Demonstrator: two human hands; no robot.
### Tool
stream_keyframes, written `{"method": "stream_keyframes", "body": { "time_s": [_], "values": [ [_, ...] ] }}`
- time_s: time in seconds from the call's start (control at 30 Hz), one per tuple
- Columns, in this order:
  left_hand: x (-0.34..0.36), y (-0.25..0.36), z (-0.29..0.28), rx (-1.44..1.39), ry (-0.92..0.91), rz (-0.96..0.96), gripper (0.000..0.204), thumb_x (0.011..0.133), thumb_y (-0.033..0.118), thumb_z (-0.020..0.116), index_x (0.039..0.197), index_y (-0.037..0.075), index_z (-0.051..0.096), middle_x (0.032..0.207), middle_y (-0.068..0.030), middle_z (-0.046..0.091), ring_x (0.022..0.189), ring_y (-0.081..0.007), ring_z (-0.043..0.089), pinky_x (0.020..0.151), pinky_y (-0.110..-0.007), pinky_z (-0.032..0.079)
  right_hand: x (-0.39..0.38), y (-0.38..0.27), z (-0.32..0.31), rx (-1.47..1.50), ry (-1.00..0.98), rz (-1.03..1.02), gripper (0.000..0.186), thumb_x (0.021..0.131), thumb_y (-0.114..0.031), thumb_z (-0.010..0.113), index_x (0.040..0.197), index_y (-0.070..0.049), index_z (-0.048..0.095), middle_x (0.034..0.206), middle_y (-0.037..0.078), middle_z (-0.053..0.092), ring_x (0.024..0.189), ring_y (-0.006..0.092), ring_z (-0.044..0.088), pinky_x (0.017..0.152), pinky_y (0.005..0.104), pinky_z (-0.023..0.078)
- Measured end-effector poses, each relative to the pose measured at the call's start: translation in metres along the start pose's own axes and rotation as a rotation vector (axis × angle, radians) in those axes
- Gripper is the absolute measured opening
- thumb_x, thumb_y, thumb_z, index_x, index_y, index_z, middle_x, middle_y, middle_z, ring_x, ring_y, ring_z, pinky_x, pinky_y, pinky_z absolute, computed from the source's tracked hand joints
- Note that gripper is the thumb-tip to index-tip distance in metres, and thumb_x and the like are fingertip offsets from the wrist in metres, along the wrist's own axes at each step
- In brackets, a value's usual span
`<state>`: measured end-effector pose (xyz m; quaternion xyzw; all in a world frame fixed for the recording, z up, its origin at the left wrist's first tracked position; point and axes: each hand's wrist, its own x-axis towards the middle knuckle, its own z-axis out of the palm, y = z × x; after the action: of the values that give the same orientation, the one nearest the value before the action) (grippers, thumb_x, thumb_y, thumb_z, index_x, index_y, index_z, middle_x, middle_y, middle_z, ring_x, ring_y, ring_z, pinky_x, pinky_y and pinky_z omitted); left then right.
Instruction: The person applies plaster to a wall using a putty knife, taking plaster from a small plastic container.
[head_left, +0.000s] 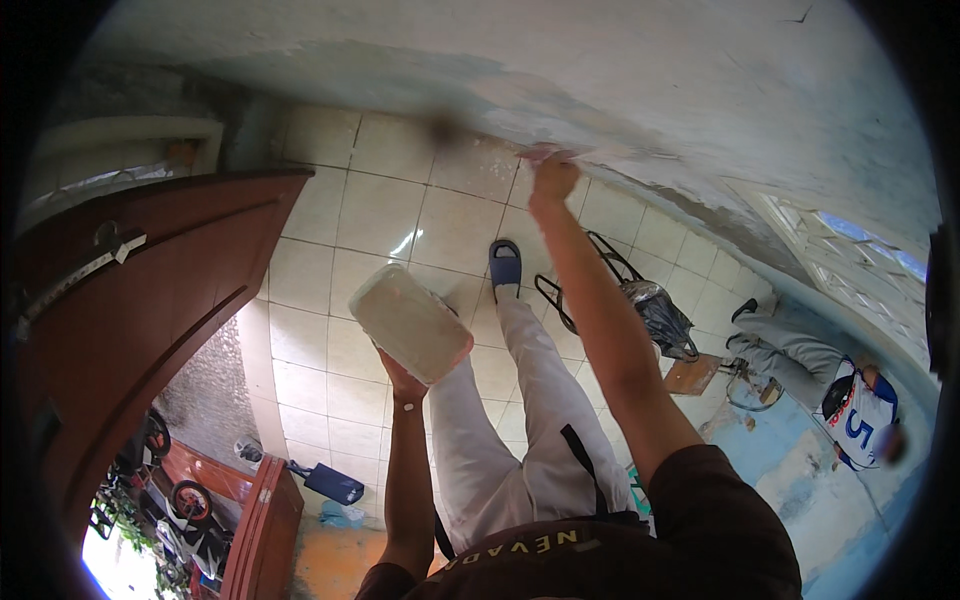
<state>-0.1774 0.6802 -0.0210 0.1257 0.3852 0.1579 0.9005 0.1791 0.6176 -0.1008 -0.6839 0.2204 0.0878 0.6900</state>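
My left hand grips a pale, rectangular plastic tub from below, out in front of my legs. The tub's broad off-white face is turned up; whether that is its contents or its base, I cannot tell. Stretched far forward, my right hand is closed at the patchy, peeling wall. A thin reddish edge sticks out past its fingers, against the wall, too blurred to name.
A black-framed chair with a dark bag stands right of my feet. Farther right is another person near a round-framed object. At left hangs a brown wooden door; a dark blue dustpan lies on the tiles.
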Motion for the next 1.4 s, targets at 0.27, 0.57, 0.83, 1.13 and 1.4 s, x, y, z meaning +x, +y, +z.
{"method": "stream_keyframes", "body": {
  "time_s": [0.27,0.57,0.83,1.13,1.4],
  "values": [
    [-0.007,-0.042,0.004,0.166,0.036,-0.009,0.073,0.091,0.064,0.028,0.142,0.012,0.03,0.137,-0.0125,0.043,0.125,-0.0306,0.043,0.103,-0.051,0.037,-0.041,-0.07,0.117,-0.404,0.007,-0.534,0.016,0.088,-0.005,0.05,0.097,0.009,0.051,0.091,0.021,0.056,0.087,0.035,0.055,0.077,0.0448,0.042],
    [-0.009,-0.062,0.028,-0.005,-0.028,-0.005,0.069,0.095,0.058,0.022,0.141,0.007,0.029,0.136,-0.0152,0.043,0.124,-0.0322,0.044,0.103,-0.052,0.038,-0.033,0.009,0.0,0.123,-0.436,-0.127,0.026,0.1,-0.012,0.036,0.102,0.002,0.058,0.078,0.009,0.061,0.068,0.0171,0.062,0.065,0.0315,0.054],
    [-0.024,-0.077,-0.001,0.058,0.079,0.057,0.073,0.092,0.062,0.025,0.138,0.006,0.034,0.132,-0.0152,0.046,0.121,-0.0334,0.047,0.101,-0.051,0.04,0.065,-0.032,-0.055,-0.525,0.281,-0.399,0.016,0.085,-0.007,0.056,0.083,0.009,0.06,0.078,0.023,0.064,0.07,0.0333,0.063,0.066,0.039,0.048],
    [-0.017,-0.067,0.066,0.042,-0.08,-0.004,0.075,0.091,0.064,0.026,0.138,0.006,0.035,0.131,-0.0143,0.048,0.12,-0.0334,0.048,0.101,-0.05,0.041,-0.069,-0.08,0.098,-0.361,-0.261,-0.606,0.011,0.085,-0.008,0.055,0.088,0.002,0.058,0.085,0.019,0.061,0.083,0.0318,0.061,0.074,0.0398,0.047],
    [-0.003,-0.082,0.035,-0.072,0.031,-0.026,0.076,0.09,0.064,0.026,0.139,0.006,0.034,0.133,-0.0149,0.046,0.12,-0.0333,0.048,0.098,-0.05,0.043,0.0,-0.006,-0.078,-0.141,-0.234,-0.272,0.024,0.096,-0.013,0.044,0.094,0.001,0.063,0.088,0.01,0.068,0.074,0.0181,0.065,0.077,0.0334,0.053]
  ]
}}
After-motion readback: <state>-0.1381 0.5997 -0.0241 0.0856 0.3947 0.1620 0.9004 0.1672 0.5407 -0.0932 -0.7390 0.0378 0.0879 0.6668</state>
